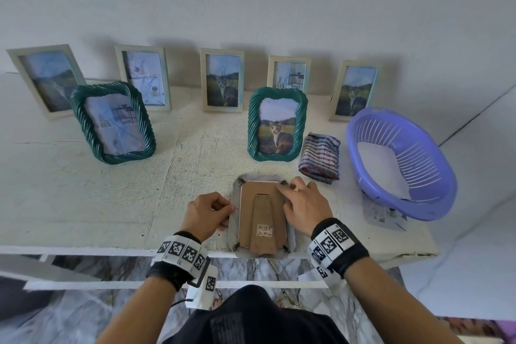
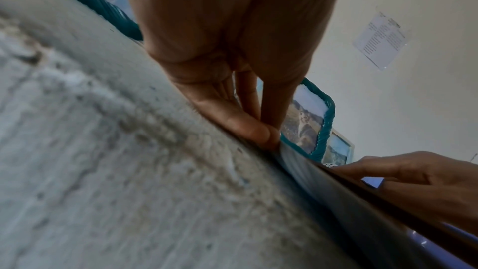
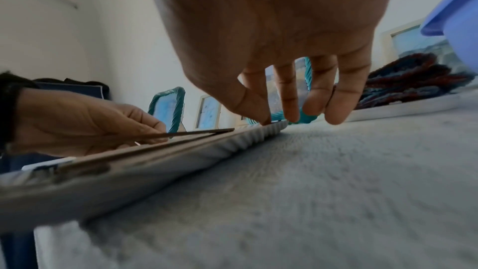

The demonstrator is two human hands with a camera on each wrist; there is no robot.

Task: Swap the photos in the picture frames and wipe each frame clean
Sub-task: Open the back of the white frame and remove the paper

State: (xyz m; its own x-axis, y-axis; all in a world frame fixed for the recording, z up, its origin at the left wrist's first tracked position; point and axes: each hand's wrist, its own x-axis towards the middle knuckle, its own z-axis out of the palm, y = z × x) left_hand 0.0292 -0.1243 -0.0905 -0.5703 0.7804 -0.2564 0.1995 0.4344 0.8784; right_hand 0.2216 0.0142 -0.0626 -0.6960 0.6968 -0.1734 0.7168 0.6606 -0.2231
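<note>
A pale ribbed picture frame [image 1: 235, 212] lies face down at the table's near edge, its brown cardboard back and stand [image 1: 262, 212] facing up. My left hand [image 1: 227, 211] pinches the frame's left edge with curled fingers; the left wrist view shows the fingertips [image 2: 266, 130] at the rim [image 2: 336, 191]. My right hand [image 1: 287, 195] rests spread fingertips on the back's far right corner beside a small clip [image 1: 284, 182]. The right wrist view shows those fingertips [image 3: 266, 118] touching the frame [image 3: 181, 150]. A folded striped cloth [image 1: 319, 158] lies right of the frame.
Two green twisted frames [image 1: 113, 123] [image 1: 276, 124] stand mid-table, and several pale frames, such as the middle one [image 1: 222, 79], lean on the wall behind. A purple basket [image 1: 418, 204] holding white paper sits at the right. The table's front edge [image 1: 111, 250] runs just below my wrists.
</note>
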